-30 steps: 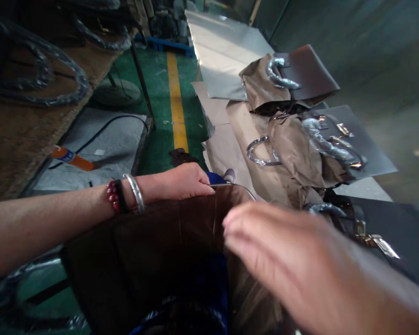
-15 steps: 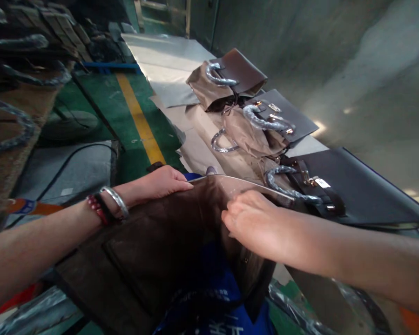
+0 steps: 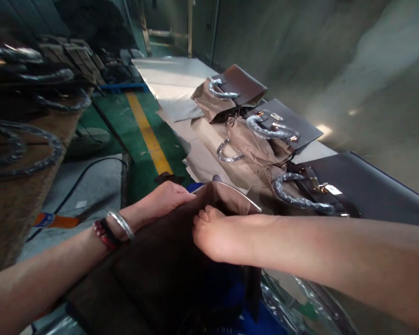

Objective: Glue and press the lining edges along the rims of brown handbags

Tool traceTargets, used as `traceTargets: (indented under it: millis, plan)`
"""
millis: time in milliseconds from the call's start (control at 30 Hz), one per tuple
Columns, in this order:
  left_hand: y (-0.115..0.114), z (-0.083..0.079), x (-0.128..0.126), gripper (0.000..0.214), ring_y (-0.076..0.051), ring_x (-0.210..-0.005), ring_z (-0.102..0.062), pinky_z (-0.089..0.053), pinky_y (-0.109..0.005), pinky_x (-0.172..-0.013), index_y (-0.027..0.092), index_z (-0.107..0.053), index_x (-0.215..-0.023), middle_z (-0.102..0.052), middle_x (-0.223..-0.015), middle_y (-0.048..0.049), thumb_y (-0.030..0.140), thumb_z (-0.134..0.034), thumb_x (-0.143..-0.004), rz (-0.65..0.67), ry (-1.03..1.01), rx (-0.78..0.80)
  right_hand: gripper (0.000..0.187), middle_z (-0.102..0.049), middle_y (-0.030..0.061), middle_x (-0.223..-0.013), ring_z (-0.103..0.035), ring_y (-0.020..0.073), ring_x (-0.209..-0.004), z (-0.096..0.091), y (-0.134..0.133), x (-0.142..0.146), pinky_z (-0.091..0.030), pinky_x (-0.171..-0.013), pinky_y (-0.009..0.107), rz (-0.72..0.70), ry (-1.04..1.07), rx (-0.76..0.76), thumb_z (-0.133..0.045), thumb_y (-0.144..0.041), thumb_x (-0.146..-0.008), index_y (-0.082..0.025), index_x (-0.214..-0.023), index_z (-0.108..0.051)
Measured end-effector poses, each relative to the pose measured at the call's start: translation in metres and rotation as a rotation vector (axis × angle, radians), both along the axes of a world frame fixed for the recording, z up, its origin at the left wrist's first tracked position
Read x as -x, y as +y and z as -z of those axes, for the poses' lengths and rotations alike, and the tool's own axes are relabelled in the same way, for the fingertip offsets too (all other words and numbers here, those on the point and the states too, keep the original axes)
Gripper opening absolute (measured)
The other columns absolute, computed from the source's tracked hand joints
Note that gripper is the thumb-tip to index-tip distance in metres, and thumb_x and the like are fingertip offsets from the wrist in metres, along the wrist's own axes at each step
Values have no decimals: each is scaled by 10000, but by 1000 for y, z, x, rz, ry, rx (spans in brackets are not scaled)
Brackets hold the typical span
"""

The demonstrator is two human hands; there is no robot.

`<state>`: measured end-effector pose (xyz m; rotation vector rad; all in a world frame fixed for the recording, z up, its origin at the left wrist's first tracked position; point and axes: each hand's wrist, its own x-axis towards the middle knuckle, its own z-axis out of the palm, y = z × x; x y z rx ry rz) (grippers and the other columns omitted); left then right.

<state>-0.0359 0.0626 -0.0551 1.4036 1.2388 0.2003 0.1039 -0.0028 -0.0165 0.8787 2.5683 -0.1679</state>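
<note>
A dark brown handbag (image 3: 150, 265), seemingly unfinished, lies over my lap, and its lighter brown lining (image 3: 226, 193) shows along the raised edge. My left hand (image 3: 167, 199) pinches this edge at its left end, thumb on top. Over the bag's opening, my right hand (image 3: 218, 235) is closed, knuckles up, against the lining. Its fingertips are turned away, so what they hold is hidden. Blue cloth (image 3: 226, 284) shows beneath the bag, and plastic-wrapped handles (image 3: 282, 302) hang below my right forearm.
Several handbags with plastic-wrapped handles, including a brown one (image 3: 242, 86) and a dark one (image 3: 373, 186), lie on a paper-covered table (image 3: 174, 77) ahead. At left stands a workbench (image 3: 31, 195) with more wrapped handles. An orange-handled tool (image 3: 57, 220) sits beside it. A yellow line (image 3: 148, 132) crosses the green floor.
My right hand has moved left across the bag's opening, closer to my left hand. My left hand keeps its pinch on the edge. The view has tilted slightly up.
</note>
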Motion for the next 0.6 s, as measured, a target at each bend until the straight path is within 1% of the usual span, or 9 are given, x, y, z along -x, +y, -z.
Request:
traceTargets:
  millis: [100, 133, 200, 267, 333, 400, 433, 500, 600]
  plan:
    - [5, 7, 6, 399, -165, -584, -554, -387, -237, -512, 138, -657, -672, -634, -607, -10, 536, -634, -679, -15, -77, 28, 48, -657, 31, -645, -595, 171, -582, -23, -18, -8, -507, -563, 290, -151, 94, 7, -658, -131, -691, -170, -669, -640]
    - [6, 9, 8, 417, -169, -594, -558, -393, -240, -521, 136, -660, -676, -640, -619, -13, 553, -636, -675, -19, -96, 27, 35, -654, 17, -668, -597, 166, -607, -29, -24, -10, -515, -592, 289, -173, 149, -25, -619, -166, -749, -184, -725, -638]
    - [7, 13, 11, 464, -176, -610, -566, -403, -243, -538, 132, -664, -692, -652, -641, -19, 594, -629, -669, -33, -130, 29, 100, -657, 29, -647, -612, 184, -617, -36, -35, -16, -536, -617, 316, -160, 394, -232, -610, -249, -769, -182, -699, -631]
    - [7, 15, 13, 526, -178, -620, -574, -413, -244, -555, 125, -661, -696, -663, -662, -31, 646, -598, -675, -55, -164, 45, 170, -704, 102, -959, -648, 278, -877, -37, -43, -27, -539, -768, 423, -23, 501, -531, -593, -242, -783, -189, -930, -661]
    - [8, 16, 15, 614, -189, -651, -596, -432, -249, -581, 116, -666, -723, -683, -713, -58, 708, -504, -709, -63, -210, 85, 448, -560, 166, -1268, -570, 368, -1087, -35, -48, -46, -513, -812, 531, 170, 487, -656, -546, -267, -807, -220, -1252, -527]
    - [12, 14, 20, 710, -213, -733, -630, -457, -256, -618, 105, -678, -839, -703, -815, -99, 753, -410, -730, -51, -275, 186, 611, -476, 195, -1346, -556, 336, -1128, -32, -53, -67, -552, -793, 451, 364, 483, -562, -486, -269, -823, -161, -1407, -340]
    - [15, 12, 26, 747, -223, -780, -642, -467, -257, -639, 99, -669, -936, -706, -873, -118, 764, -399, -727, -45, -289, 240, 629, -487, 172, -1344, -558, 296, -1139, -31, -54, -77, -559, -806, 389, 455, 492, -487, -462, -250, -832, -153, -1431, -293]
    - [18, 5, 42, 807, -233, -859, -650, -476, -251, -673, 92, -591, -1134, -697, -971, -148, 761, -447, -706, -48, -265, 321, 608, -514, 107, -1333, -538, 231, -1170, -32, -56, -92, -529, -874, 289, 625, 517, -326, -436, -221, -848, -163, -1436, -294]
    - [9, -11, 78, 805, -235, -936, -646, -482, -257, -721, 98, -475, -1265, -673, -1065, -160, 707, -480, -738, -96, -246, 354, 547, -543, 71, -1307, -500, 220, -1207, -39, -55, -98, -479, -933, 252, 801, 599, -190, -439, -253, -857, -152, -1393, -394]
